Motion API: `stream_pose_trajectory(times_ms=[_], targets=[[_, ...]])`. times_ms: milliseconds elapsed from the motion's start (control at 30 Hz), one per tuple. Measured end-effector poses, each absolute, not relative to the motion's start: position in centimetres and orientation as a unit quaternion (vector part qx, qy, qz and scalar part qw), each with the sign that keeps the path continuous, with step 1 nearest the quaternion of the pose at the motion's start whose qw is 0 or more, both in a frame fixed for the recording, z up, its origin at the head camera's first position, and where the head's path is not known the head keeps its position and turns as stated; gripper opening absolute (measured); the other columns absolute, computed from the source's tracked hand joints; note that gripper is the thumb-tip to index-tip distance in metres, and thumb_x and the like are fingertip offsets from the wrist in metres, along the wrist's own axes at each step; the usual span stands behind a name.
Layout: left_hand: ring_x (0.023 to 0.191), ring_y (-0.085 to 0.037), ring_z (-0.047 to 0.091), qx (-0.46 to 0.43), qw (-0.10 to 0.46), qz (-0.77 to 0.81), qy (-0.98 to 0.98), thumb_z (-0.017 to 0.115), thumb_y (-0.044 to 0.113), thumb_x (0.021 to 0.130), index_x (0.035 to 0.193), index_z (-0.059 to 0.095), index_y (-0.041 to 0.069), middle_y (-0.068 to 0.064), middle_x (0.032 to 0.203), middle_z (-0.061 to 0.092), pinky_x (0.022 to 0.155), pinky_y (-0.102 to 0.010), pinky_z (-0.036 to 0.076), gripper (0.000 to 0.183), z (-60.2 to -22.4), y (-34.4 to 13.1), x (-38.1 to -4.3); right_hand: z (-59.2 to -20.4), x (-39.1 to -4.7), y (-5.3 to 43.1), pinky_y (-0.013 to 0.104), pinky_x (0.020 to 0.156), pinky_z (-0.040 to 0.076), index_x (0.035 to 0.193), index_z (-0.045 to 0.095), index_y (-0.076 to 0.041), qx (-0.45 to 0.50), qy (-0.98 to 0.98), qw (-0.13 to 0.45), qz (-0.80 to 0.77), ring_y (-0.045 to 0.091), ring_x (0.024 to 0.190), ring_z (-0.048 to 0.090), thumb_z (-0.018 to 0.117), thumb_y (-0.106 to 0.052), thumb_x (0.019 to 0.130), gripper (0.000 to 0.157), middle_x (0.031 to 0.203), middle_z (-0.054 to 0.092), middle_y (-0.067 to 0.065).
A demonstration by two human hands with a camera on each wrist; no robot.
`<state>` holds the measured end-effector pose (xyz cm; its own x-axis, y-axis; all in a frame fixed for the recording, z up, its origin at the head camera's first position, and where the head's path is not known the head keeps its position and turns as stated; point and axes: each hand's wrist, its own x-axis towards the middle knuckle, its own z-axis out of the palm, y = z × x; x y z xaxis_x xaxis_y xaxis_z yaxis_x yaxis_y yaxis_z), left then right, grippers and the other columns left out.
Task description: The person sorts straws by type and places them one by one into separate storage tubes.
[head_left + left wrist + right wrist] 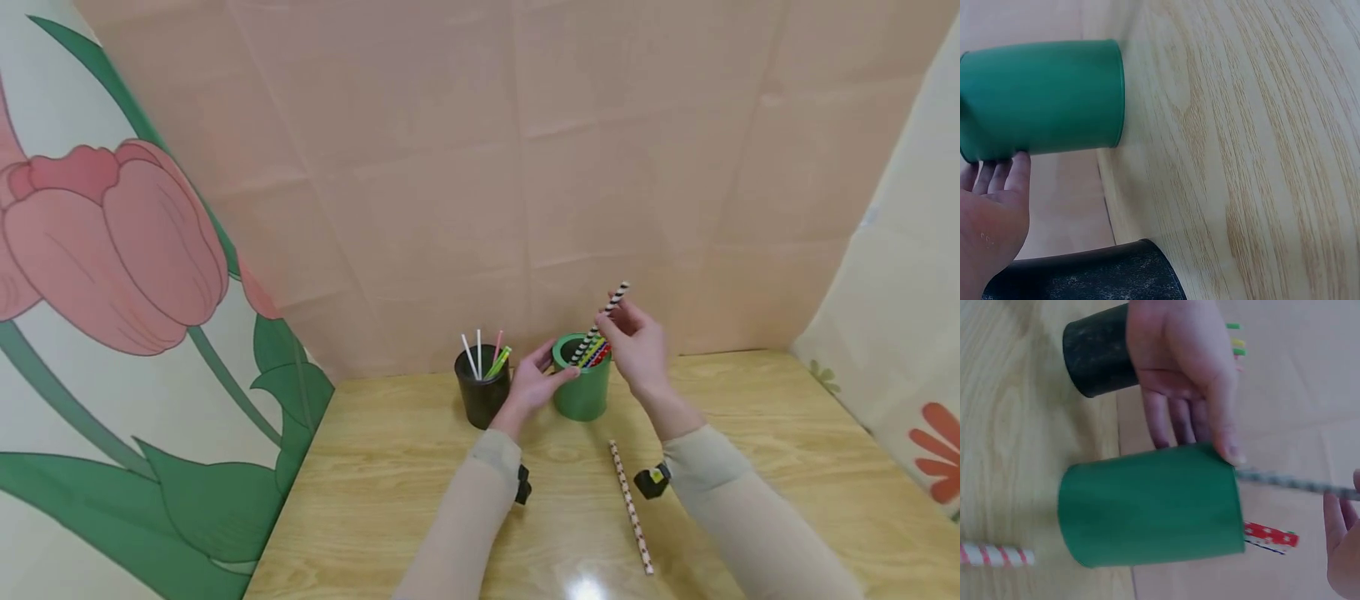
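A green cup (581, 397) stands near the back of the table, with colourful straws in it, one of them red with white stars (1272, 534). My left hand (532, 383) holds the cup from its left side, thumb at the rim and fingers along the wall. Between the fingertips of my right hand (642, 343) is the upper part of a black-and-white striped paper straw (618, 293). It leans, with its lower end inside the cup's mouth. The right wrist view shows this straw (1297, 484) blurred.
Just left of the green cup stands a black cup (483, 402) with white, pink and green-yellow sticks. A pale straw with a reddish pattern (630, 505) lies on the wooden table (375, 500) in front. Behind the table hangs a pinkish cloth (450, 208).
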<state>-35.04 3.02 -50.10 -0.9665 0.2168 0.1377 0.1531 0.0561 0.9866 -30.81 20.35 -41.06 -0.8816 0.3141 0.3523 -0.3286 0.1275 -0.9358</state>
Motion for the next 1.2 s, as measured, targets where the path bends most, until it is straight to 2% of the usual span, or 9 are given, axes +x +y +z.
stream_pose_trajectory(times_ms=[167, 300, 400, 500, 600, 733, 833, 1000, 1200], targets=[[0.145, -0.03, 0.053, 0.125, 0.024, 0.674, 0.728, 0.088, 0.015, 0.091, 0.159, 0.05, 0.004, -0.013, 0.155, 0.057, 0.121, -0.041, 0.043, 0.078, -50.3, 3.0, -35.2, -42.3, -30.8, 20.9, 0.012, 0.095, 0.053, 0.152, 0.061, -0.008, -0.018, -0.714, 0.25, 0.653, 0.012, 0.116, 0.068, 0.077, -0.012, 0.1, 0.055, 0.135, 0.07, 0.016], [0.144, -0.029, 0.054, 0.116, 0.022, 0.665, 0.737, 0.089, 0.017, 0.091, 0.159, 0.051, 0.006, -0.011, 0.155, 0.058, 0.121, -0.04, 0.043, 0.079, -50.3, 2.9, -35.3, -43.3, -30.4, 22.0, 0.013, 0.092, 0.056, 0.148, 0.063, -0.003, -0.025, -0.695, 0.257, 0.671, 0.011, 0.111, 0.068, 0.076, -0.006, 0.099, 0.05, 0.122, 0.072, -0.001], [0.144, -0.03, 0.054, 0.118, 0.02, 0.662, 0.74, 0.088, 0.017, 0.091, 0.159, 0.051, 0.006, -0.011, 0.155, 0.058, 0.121, -0.039, 0.043, 0.078, -50.3, 2.9, -35.3, -44.5, -29.4, 23.5, 0.016, 0.085, 0.06, 0.141, 0.067, 0.0, -0.022, -0.669, 0.234, 0.705, 0.008, 0.103, 0.069, 0.075, -0.002, 0.099, 0.043, 0.112, 0.072, -0.009], [0.144, -0.029, 0.054, 0.123, 0.021, 0.659, 0.742, 0.088, 0.018, 0.091, 0.159, 0.051, 0.006, -0.011, 0.155, 0.058, 0.12, -0.038, 0.044, 0.079, -50.3, 3.0, -35.4, -46.0, -27.6, 25.7, 0.021, 0.081, 0.063, 0.139, 0.066, 0.001, -0.024, -0.682, 0.17, 0.711, 0.005, 0.097, 0.07, 0.073, -0.005, 0.102, 0.039, 0.109, 0.072, -0.007], [0.144, -0.028, 0.054, 0.12, 0.022, 0.659, 0.742, 0.089, 0.018, 0.091, 0.159, 0.051, 0.007, -0.01, 0.155, 0.058, 0.12, -0.037, 0.044, 0.079, -50.4, 3.1, -35.5, -47.7, -25.5, 27.9, 0.028, 0.084, 0.065, 0.146, 0.058, 0.006, -0.016, -0.752, 0.058, 0.657, 0.006, 0.098, 0.07, 0.072, -0.015, 0.105, 0.048, 0.12, 0.071, 0.009], [0.144, -0.03, 0.054, 0.119, 0.023, 0.666, 0.736, 0.088, 0.016, 0.091, 0.159, 0.051, 0.006, -0.012, 0.156, 0.057, 0.121, -0.04, 0.044, 0.078, -50.4, 3.0, -35.5, -49.7, -22.7, 30.7, 0.038, 0.082, 0.066, 0.151, 0.046, 0.013, -0.006, -0.841, -0.08, 0.534, 0.02, 0.104, 0.072, 0.074, -0.024, 0.104, 0.066, 0.135, 0.062, 0.033], [0.145, -0.031, 0.054, 0.119, 0.022, 0.669, 0.733, 0.088, 0.015, 0.091, 0.158, 0.052, 0.005, -0.013, 0.156, 0.057, 0.121, -0.042, 0.043, 0.077, -50.4, 3.1, -35.5, -50.8, -20.9, 32.4, 0.044, 0.075, 0.066, 0.145, 0.049, 0.015, -0.017, -0.871, -0.128, 0.475, 0.028, 0.101, 0.069, 0.08, -0.022, 0.098, 0.068, 0.13, 0.061, 0.036], [0.145, -0.03, 0.053, 0.113, 0.027, 0.667, 0.736, 0.088, 0.015, 0.091, 0.159, 0.051, 0.007, -0.011, 0.156, 0.057, 0.121, -0.042, 0.043, 0.078, -50.3, 3.1, -35.4, -52.3, -19.2, 33.5, 0.043, 0.064, 0.063, 0.13, 0.057, 0.013, -0.021, -0.894, -0.136, 0.427, 0.024, 0.096, 0.063, 0.088, -0.022, 0.089, 0.062, 0.114, 0.065, 0.021], [0.144, -0.031, 0.054, 0.112, 0.025, 0.673, 0.731, 0.089, 0.015, 0.091, 0.158, 0.052, 0.007, -0.012, 0.155, 0.058, 0.121, -0.043, 0.043, 0.078, -50.3, 3.1, -35.5, -52.8, -18.9, 33.4, 0.038, 0.063, 0.06, 0.126, 0.061, 0.009, -0.02, -0.912, -0.112, 0.395, 0.023, 0.092, 0.06, 0.092, -0.029, 0.085, 0.063, 0.108, 0.063, 0.013]])
